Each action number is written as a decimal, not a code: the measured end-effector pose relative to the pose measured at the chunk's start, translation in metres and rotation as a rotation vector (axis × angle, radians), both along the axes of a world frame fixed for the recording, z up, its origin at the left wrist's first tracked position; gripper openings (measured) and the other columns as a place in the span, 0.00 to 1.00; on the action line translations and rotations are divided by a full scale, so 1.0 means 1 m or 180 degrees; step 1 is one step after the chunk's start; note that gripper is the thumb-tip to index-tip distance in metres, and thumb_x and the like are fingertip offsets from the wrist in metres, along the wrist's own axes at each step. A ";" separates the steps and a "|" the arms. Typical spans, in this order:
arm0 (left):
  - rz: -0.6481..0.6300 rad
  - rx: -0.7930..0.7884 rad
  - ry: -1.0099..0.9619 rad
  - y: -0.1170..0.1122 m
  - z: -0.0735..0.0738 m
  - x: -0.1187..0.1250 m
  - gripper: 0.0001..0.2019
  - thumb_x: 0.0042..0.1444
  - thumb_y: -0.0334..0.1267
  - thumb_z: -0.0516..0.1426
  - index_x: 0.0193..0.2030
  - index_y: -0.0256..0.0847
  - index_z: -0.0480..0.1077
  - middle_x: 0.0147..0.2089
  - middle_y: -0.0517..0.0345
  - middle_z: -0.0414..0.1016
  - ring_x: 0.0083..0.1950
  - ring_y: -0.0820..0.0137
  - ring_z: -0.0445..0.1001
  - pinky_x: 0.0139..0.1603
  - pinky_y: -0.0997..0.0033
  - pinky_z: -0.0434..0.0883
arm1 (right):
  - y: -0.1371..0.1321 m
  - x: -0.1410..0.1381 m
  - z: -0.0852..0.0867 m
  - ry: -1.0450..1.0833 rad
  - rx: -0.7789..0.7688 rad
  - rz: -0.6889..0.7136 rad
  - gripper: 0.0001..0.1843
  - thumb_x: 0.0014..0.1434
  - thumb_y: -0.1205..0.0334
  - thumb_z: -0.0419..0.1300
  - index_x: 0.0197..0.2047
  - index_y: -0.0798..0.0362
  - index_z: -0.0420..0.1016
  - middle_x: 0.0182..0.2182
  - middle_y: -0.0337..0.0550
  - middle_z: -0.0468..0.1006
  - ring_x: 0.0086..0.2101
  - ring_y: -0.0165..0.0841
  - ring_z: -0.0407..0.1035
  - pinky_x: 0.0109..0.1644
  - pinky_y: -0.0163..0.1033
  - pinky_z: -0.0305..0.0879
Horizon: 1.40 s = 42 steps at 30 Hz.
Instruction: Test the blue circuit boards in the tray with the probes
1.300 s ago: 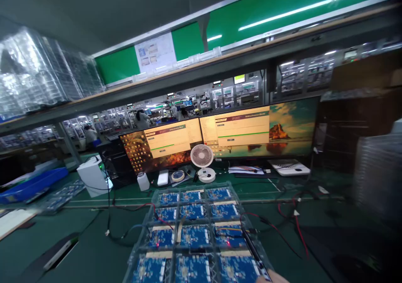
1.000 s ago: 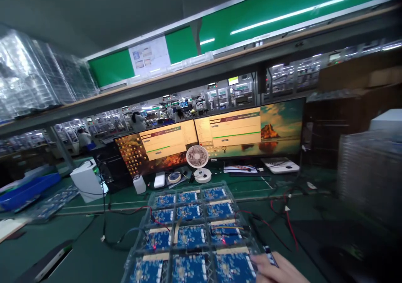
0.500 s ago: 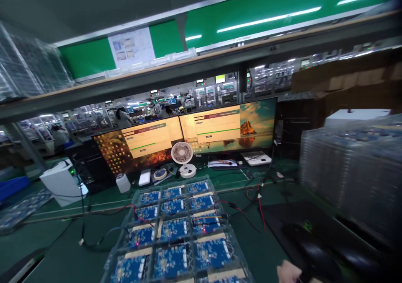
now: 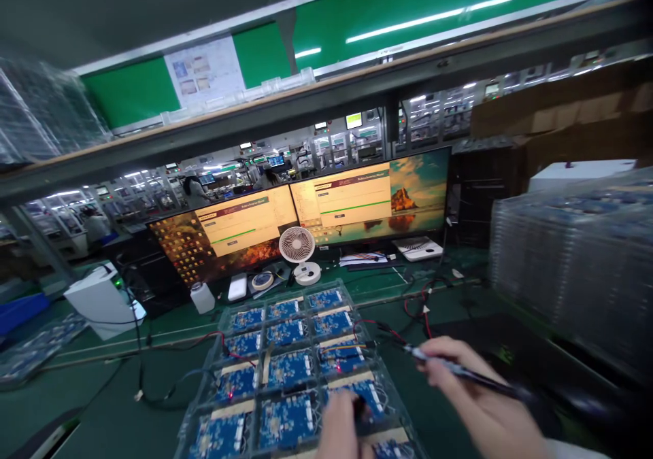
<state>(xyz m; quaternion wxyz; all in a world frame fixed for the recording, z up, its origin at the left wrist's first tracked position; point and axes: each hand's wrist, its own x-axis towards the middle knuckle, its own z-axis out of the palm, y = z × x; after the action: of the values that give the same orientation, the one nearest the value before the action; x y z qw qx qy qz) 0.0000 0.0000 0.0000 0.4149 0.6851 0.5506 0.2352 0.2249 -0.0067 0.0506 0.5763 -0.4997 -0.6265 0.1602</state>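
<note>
The left hand (image 4: 341, 426) is cut off by the bottom edge; its fingers curl down onto a blue circuit board (image 4: 357, 394) in the clear tray (image 4: 223, 323), pinching a small dark part too blurred to name. The right hand (image 4: 477, 404) is closed around a thin pen-like probe (image 4: 449, 367), whose tip points left, just above the tray's right edge; its dark cable trails off to the right in blur. The tray lies on the green table (image 4: 127, 418) under and ahead of both hands. It holds three columns of boards; five rows show clearly, and the nearest is cut off. Red wires (image 4: 418, 306) lie just beyond the right hand. Farther ahead stand two monitors (image 4: 316, 217) and one small white fan (image 4: 296, 247). Right of the right hand, a stack of clear trays (image 4: 571, 262) is smeared.
</note>
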 end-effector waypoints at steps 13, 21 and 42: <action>0.0295 0.0609 0.1434 0.052 -0.014 -0.028 0.33 0.44 0.16 0.41 0.61 0.30 0.55 0.62 0.41 0.62 0.63 0.62 0.57 0.64 0.62 0.50 | 0.073 -0.075 -0.070 0.0137 -0.0930 0.0976 0.17 0.62 0.47 0.50 0.32 0.52 0.64 0.24 0.37 0.69 0.26 0.33 0.66 0.29 0.34 0.61; 0.0251 0.0535 0.1388 0.051 -0.025 -0.026 0.34 0.46 0.17 0.41 0.64 0.28 0.53 0.66 0.40 0.56 0.67 0.59 0.52 0.68 0.57 0.46 | 0.088 -0.095 -0.084 0.0020 -0.0888 0.0855 0.17 0.60 0.48 0.49 0.29 0.52 0.63 0.24 0.39 0.69 0.26 0.34 0.65 0.32 0.36 0.60; 0.0267 0.0399 0.1418 0.052 -0.027 -0.028 0.37 0.46 0.15 0.38 0.66 0.30 0.49 0.68 0.43 0.54 0.69 0.61 0.49 0.69 0.59 0.45 | 0.091 -0.095 -0.092 -0.0117 -0.1005 0.0884 0.18 0.58 0.45 0.48 0.29 0.51 0.62 0.27 0.41 0.71 0.30 0.37 0.67 0.35 0.38 0.60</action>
<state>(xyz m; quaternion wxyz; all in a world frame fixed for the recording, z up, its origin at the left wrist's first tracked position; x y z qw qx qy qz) -0.0279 0.0523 -0.0272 0.2296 0.7211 0.6409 0.1289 0.1301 0.0848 -0.0419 0.4517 -0.4954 -0.6669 0.3251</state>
